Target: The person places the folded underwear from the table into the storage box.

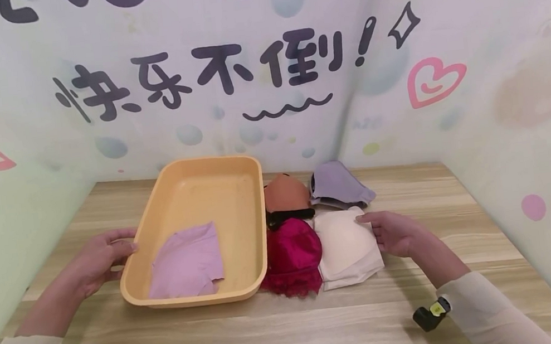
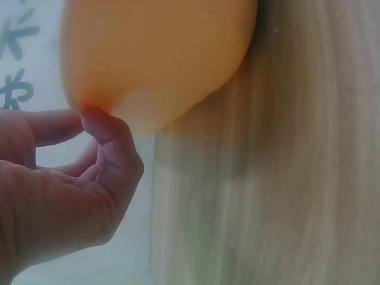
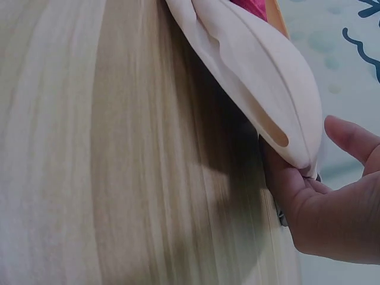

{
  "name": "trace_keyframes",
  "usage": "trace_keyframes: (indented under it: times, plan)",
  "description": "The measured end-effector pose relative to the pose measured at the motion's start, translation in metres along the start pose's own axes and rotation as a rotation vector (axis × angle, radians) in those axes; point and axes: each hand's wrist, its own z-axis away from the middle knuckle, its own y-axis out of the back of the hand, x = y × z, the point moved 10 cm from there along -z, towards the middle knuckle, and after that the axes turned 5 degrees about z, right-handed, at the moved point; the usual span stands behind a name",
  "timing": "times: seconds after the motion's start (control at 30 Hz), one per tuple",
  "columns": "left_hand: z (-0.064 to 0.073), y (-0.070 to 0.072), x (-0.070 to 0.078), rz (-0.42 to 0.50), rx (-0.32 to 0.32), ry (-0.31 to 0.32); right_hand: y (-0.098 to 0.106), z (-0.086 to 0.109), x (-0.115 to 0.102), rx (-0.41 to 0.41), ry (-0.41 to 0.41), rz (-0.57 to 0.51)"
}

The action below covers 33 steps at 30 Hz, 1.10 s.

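A yellow-orange plastic basin (image 1: 240,220) stands at the left of the wooden table. My left hand (image 1: 105,260) pinches its left rim between thumb and fingers, as the left wrist view (image 2: 83,178) also shows. A pink-lilac folded cloth garment (image 1: 186,262) lies inside the basin's near part. Right of the basin lies a cream bra (image 1: 346,248). My right hand (image 1: 395,232) is at its right edge, fingers tucked under the side. In the right wrist view the thumb (image 3: 350,136) stands apart from the cream cup (image 3: 285,83).
A magenta lace-edged bra (image 1: 294,254) lies between basin and cream bra. Behind them are a rust-brown bra with a black band (image 1: 285,193) and a grey-purple bra (image 1: 339,182). A printed cloth backdrop (image 1: 200,129) hangs behind the table (image 1: 252,337).
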Motion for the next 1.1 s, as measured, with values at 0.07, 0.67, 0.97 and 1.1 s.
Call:
trace_keyframes:
  times: [0.07, 0.67, 0.97, 1.1]
  plan:
    - [0.001, 0.0, 0.0, 0.001, 0.0, 0.0, -0.001, -0.002, 0.0, 0.006, -0.002, 0.001]
    - [-0.001, 0.002, -0.002, -0.022, 0.009, 0.002, 0.0, -0.001, -0.006, 0.001, 0.026, -0.035]
    - [-0.001, 0.002, -0.001, -0.035, 0.013, 0.008, 0.006, 0.012, -0.019, -0.031, 0.047, -0.05]
    - [-0.001, 0.001, -0.001, -0.033, 0.01, 0.012, 0.01, 0.017, -0.027, -0.043, 0.056, -0.047]
